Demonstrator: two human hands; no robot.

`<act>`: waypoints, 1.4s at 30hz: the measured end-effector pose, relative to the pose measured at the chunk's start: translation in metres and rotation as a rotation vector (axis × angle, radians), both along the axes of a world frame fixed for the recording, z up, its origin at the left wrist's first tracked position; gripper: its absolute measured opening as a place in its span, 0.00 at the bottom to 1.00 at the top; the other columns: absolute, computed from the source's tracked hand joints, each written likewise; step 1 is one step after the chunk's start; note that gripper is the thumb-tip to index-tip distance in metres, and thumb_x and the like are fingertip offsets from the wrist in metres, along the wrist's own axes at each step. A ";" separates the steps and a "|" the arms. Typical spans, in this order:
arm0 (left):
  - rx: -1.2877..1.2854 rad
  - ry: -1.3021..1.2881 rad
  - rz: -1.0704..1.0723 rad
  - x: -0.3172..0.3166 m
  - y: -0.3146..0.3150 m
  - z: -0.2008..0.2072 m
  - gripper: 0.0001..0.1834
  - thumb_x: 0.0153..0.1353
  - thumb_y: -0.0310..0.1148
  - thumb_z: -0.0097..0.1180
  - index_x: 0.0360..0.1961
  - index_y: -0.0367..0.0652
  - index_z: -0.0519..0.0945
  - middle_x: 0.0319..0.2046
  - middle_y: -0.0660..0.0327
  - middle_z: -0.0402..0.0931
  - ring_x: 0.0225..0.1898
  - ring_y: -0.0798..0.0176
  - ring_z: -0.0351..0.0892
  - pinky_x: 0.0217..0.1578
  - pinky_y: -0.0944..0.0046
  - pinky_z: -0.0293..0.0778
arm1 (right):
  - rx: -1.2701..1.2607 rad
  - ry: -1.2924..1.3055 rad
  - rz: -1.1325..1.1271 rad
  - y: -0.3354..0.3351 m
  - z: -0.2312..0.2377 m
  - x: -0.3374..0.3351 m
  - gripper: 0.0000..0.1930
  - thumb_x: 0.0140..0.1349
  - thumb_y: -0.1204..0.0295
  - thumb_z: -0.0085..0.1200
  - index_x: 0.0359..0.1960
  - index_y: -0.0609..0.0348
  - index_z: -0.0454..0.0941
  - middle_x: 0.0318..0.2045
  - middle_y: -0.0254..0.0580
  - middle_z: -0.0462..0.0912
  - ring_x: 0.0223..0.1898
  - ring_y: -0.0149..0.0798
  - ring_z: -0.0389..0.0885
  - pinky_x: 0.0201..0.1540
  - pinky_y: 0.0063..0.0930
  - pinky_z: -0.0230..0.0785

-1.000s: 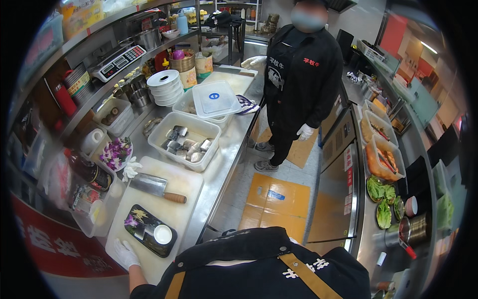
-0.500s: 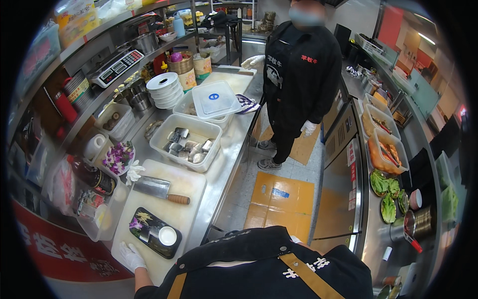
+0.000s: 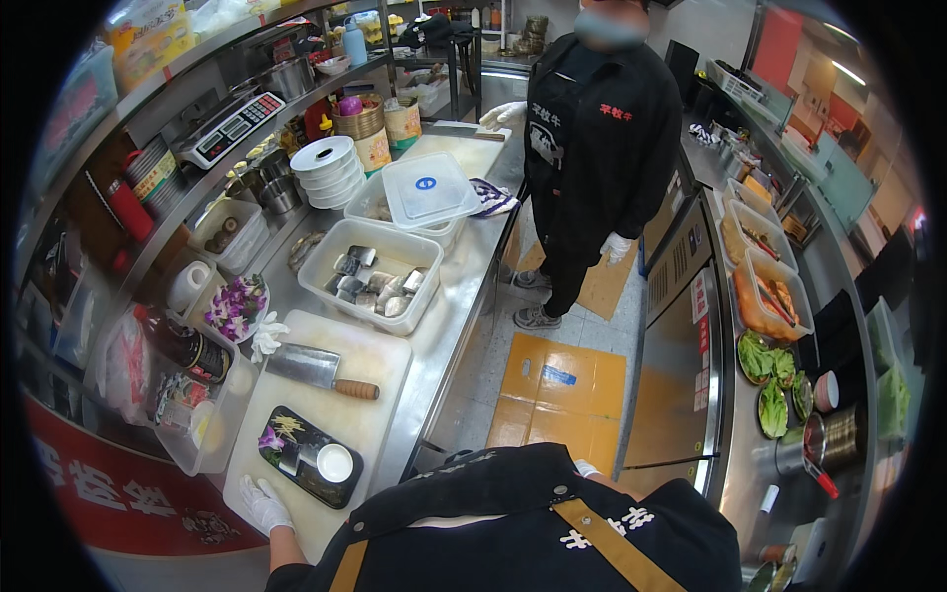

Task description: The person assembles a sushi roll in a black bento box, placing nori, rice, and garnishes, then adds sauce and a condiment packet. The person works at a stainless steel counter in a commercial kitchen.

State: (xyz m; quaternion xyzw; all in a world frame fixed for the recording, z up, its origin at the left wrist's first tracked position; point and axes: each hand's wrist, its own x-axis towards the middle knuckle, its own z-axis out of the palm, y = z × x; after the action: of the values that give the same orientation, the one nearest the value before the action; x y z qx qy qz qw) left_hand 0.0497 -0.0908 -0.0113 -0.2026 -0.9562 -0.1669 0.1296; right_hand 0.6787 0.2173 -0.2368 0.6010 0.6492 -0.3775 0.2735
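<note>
My gloved left hand rests on the near left edge of the white cutting board, fingers stretched out and holding nothing. Beside it on the board is a black oblong plate with a purple flower, pale yellow shreds, dark-skinned pieces and a small white dish. A cleaver with a wooden handle lies flat beyond the plate. Only a bit of my gloved right hand shows past my dark top; its fingers are hidden.
A clear tub of silvery fish pieces stands behind the board. Purple flowers, a bottle and bins line the left. A co-worker in black stands across the aisle. Tubs and lettuce plates fill the right counter.
The view has shifted very slightly. My left hand stays at the board's edge, and nothing on the board has been moved.
</note>
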 end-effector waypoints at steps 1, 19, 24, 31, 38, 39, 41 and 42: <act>0.016 -0.015 -0.004 0.000 0.000 0.000 0.23 0.71 0.37 0.46 0.61 0.33 0.70 0.64 0.46 0.65 0.65 0.47 0.63 0.66 0.55 0.60 | -0.001 0.003 -0.044 0.000 0.014 -0.002 0.21 0.55 0.54 0.57 0.41 0.58 0.85 0.44 0.57 0.83 0.50 0.57 0.80 0.50 0.40 0.73; -0.105 -0.005 0.020 0.015 0.004 0.024 0.26 0.70 0.44 0.43 0.61 0.36 0.71 0.62 0.46 0.69 0.66 0.47 0.63 0.68 0.55 0.55 | 0.096 0.035 0.437 0.014 -0.089 0.029 0.15 0.65 0.65 0.48 0.33 0.60 0.84 0.36 0.57 0.84 0.40 0.55 0.82 0.45 0.42 0.73; -0.099 -0.061 0.088 0.011 0.006 0.012 0.28 0.70 0.45 0.42 0.64 0.38 0.69 0.66 0.50 0.63 0.69 0.48 0.57 0.70 0.48 0.48 | 0.183 0.059 0.438 0.044 -0.021 -0.014 0.15 0.66 0.65 0.47 0.31 0.62 0.83 0.33 0.57 0.83 0.36 0.54 0.82 0.42 0.43 0.72; -0.026 -0.089 0.101 0.010 0.005 0.008 0.29 0.69 0.45 0.41 0.65 0.38 0.68 0.68 0.51 0.61 0.71 0.49 0.55 0.71 0.46 0.46 | 0.768 0.598 0.081 0.081 0.151 -0.143 0.18 0.69 0.64 0.46 0.26 0.65 0.78 0.27 0.55 0.81 0.29 0.49 0.78 0.37 0.44 0.69; 0.020 -0.110 0.098 0.012 0.005 0.009 0.30 0.69 0.47 0.40 0.66 0.39 0.67 0.69 0.51 0.60 0.72 0.50 0.53 0.71 0.47 0.44 | 0.489 1.324 -0.249 0.086 0.349 -0.370 0.15 0.71 0.63 0.48 0.42 0.62 0.81 0.35 0.31 0.80 0.28 0.25 0.71 0.30 0.20 0.63; -0.001 -0.165 0.100 0.013 0.005 0.009 0.30 0.69 0.47 0.40 0.66 0.39 0.67 0.69 0.52 0.60 0.72 0.50 0.52 0.71 0.47 0.44 | 0.401 1.456 -0.128 0.078 0.371 -0.401 0.13 0.71 0.65 0.48 0.46 0.59 0.80 0.34 0.29 0.78 0.29 0.20 0.65 0.28 0.16 0.56; -0.034 -0.150 0.100 0.012 0.005 0.011 0.30 0.69 0.47 0.40 0.66 0.40 0.67 0.69 0.52 0.59 0.72 0.50 0.52 0.71 0.47 0.44 | 0.388 1.501 -0.033 0.061 0.405 -0.467 0.12 0.72 0.64 0.48 0.46 0.59 0.79 0.35 0.29 0.78 0.30 0.21 0.68 0.32 0.17 0.64; -0.020 -0.159 0.098 0.012 0.005 0.013 0.30 0.69 0.47 0.42 0.66 0.40 0.66 0.69 0.50 0.59 0.72 0.49 0.53 0.71 0.47 0.43 | 0.079 1.530 -0.149 0.055 0.419 -0.499 0.14 0.71 0.64 0.49 0.48 0.60 0.79 0.34 0.30 0.79 0.34 0.23 0.73 0.37 0.18 0.67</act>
State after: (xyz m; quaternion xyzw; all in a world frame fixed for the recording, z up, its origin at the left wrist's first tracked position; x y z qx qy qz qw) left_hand 0.0620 -0.0858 0.0014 -0.1432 -0.9738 -0.1662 0.0592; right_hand 0.1794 0.2723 0.1822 0.2241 0.6283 -0.6821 -0.2996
